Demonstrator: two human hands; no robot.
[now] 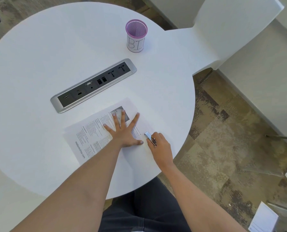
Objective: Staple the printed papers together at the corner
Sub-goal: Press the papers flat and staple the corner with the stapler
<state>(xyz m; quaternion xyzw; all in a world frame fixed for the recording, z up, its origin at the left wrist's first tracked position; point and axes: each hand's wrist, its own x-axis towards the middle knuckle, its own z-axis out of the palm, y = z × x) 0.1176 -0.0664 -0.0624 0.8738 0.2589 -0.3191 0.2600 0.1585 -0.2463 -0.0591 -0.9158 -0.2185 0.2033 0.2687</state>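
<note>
The printed papers [89, 138] lie on the round white table [39, 64], turned at an angle, with text and a small picture on the top sheet. My left hand [124, 131] presses flat on them with its fingers spread. My right hand [159, 148] grips a small silver stapler [149, 138] at the papers' right edge, just beside my left thumb. Whether the stapler's jaws are around the paper corner is hidden by the hand.
A silver power and data socket strip [93, 85] is set into the table beyond the papers. A purple mesh pen cup [136, 36] stands at the far side. White chairs [231, 30] stand at the right, and more papers [263, 218] lie at the lower right.
</note>
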